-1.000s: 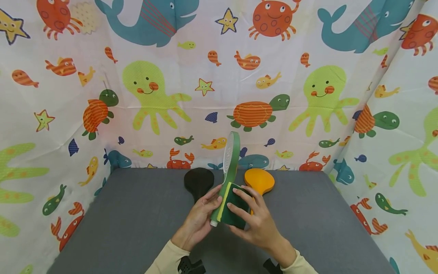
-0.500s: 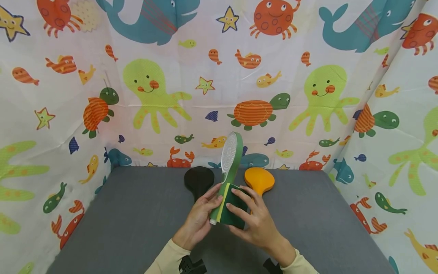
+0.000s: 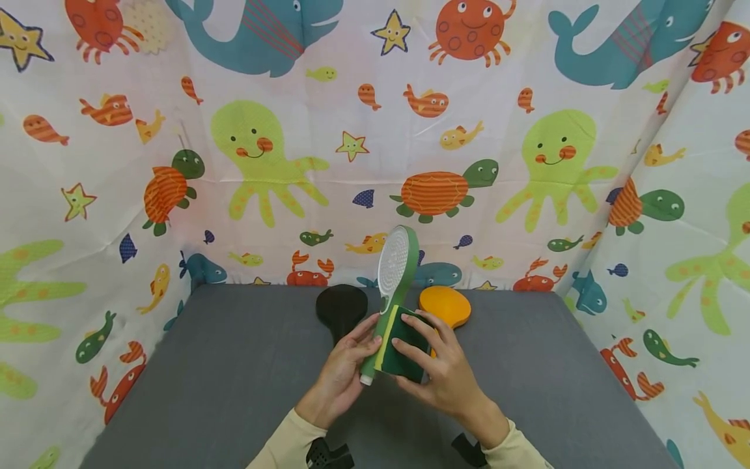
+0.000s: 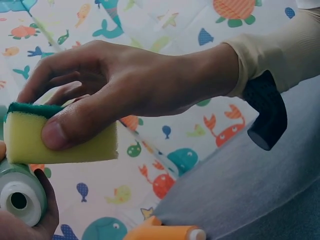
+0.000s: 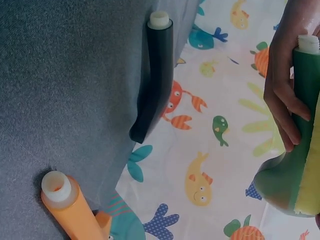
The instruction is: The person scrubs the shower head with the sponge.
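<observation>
My left hand (image 3: 333, 384) grips the handle of a green shower head (image 3: 395, 264), tilted upright above the table with its white spray face turned left. My right hand (image 3: 454, 378) holds a yellow and dark green sponge (image 3: 405, 333) against the right side of the handle. In the left wrist view, the right thumb presses the yellow layer of the sponge (image 4: 30, 137); the handle's hollow white end lies below. The right wrist view shows the left fingers around the green handle (image 5: 306, 80), with the sponge along its far side. The left palm is partly hidden.
A black shower head (image 3: 342, 306) lies at the back of the grey table (image 3: 246, 365), left of the hands. An orange shower head (image 3: 444, 305) lies behind the right hand. A curtain (image 3: 351, 130) printed with sea animals encloses the back and sides.
The shower head has turned so more of its white spray face shows. My right hand has slid the sponge slightly down, then back up along the handle.
</observation>
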The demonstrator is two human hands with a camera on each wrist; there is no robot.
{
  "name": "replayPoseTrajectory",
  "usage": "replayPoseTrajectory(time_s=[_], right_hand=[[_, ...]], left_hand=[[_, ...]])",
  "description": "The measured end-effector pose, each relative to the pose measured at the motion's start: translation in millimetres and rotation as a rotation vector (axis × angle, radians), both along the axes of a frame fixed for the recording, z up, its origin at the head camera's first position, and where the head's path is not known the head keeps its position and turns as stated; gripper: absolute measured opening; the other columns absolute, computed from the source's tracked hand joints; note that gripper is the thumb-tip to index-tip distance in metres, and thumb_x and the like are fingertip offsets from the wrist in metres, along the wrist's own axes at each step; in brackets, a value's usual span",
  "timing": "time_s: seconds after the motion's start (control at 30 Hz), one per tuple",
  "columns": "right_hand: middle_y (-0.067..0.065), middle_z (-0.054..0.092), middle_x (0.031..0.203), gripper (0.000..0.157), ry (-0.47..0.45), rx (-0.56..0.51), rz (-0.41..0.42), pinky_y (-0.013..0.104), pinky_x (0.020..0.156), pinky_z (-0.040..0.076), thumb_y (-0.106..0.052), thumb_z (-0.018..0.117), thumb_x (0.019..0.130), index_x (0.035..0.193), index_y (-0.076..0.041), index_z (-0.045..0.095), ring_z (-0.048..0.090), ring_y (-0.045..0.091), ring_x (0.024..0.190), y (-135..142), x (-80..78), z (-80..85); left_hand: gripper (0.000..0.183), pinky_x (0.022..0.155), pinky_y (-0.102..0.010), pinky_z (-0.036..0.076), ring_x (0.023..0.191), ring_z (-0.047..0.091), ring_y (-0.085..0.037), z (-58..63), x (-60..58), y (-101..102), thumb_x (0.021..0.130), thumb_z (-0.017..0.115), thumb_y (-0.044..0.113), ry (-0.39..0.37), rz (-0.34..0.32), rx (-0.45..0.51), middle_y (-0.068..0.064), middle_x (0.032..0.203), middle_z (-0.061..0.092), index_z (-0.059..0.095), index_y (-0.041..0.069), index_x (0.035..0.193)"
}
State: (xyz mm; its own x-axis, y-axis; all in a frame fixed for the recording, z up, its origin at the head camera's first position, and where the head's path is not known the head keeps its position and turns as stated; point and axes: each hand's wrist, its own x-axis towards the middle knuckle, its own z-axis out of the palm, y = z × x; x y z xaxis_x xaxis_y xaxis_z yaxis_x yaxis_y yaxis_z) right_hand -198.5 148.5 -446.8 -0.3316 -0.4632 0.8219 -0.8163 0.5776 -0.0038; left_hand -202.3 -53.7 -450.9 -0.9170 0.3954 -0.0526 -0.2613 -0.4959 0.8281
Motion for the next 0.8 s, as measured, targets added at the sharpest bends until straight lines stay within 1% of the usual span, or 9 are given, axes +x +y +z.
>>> replayPoseTrajectory(time_s=[0.13,0.3,0.43,0.6,0.8], right_hand=[[0.014,0.056,0.138,0.043,-0.001,-0.001,-0.001,0.051,0.099,0.046,-0.053,0.056,0.093,0.116,-0.019,0.071,0.048,0.039,0.125,0.3,-0.3,-1.5],[0.015,0.056,0.137,0.044,-0.002,-0.013,0.003,0.056,0.091,0.051,-0.054,0.06,0.092,0.117,-0.02,0.071,0.048,0.039,0.125,-0.8,-0.7,-1.6],[0.016,0.057,0.136,0.045,0.005,-0.019,0.002,0.058,0.086,0.053,-0.055,0.061,0.091,0.116,-0.02,0.071,0.049,0.04,0.123,-2.3,0.2,-3.2],[0.016,0.056,0.138,0.045,-0.005,-0.019,0.002,0.059,0.085,0.053,-0.055,0.061,0.09,0.116,-0.02,0.07,0.048,0.039,0.124,-3.3,1.5,-6.2],[0.015,0.055,0.139,0.044,-0.003,-0.008,0.008,0.057,0.088,0.052,-0.054,0.061,0.091,0.118,-0.02,0.07,0.048,0.039,0.124,-3.1,6.4,-7.8]], left_hand=[[0.059,0.098,-0.026,0.051,0.129,0.052,-0.012,0.2,0.8,-0.6,0.099,0.058,0.014,-0.013,-0.005,0.003,-0.009,0.159,0.032,0.035,0.015,0.153],[0.06,0.099,-0.026,0.05,0.129,0.052,-0.013,0.8,-1.3,-1.7,0.099,0.058,0.015,0.014,-0.017,0.006,-0.012,0.159,0.031,0.033,0.013,0.153],[0.059,0.099,-0.026,0.05,0.129,0.052,-0.013,0.8,-2.4,-2.1,0.099,0.057,0.014,0.002,-0.016,0.009,-0.012,0.159,0.031,0.033,0.013,0.153],[0.057,0.1,-0.027,0.05,0.132,0.049,-0.015,0.7,-3.4,-1.0,0.1,0.055,0.013,-0.01,-0.009,0.008,-0.009,0.159,0.031,0.034,0.015,0.153],[0.056,0.101,-0.028,0.049,0.135,0.047,-0.016,-0.5,-3.0,0.8,0.1,0.055,0.015,-0.013,-0.008,-0.006,-0.007,0.16,0.031,0.036,0.017,0.152]])
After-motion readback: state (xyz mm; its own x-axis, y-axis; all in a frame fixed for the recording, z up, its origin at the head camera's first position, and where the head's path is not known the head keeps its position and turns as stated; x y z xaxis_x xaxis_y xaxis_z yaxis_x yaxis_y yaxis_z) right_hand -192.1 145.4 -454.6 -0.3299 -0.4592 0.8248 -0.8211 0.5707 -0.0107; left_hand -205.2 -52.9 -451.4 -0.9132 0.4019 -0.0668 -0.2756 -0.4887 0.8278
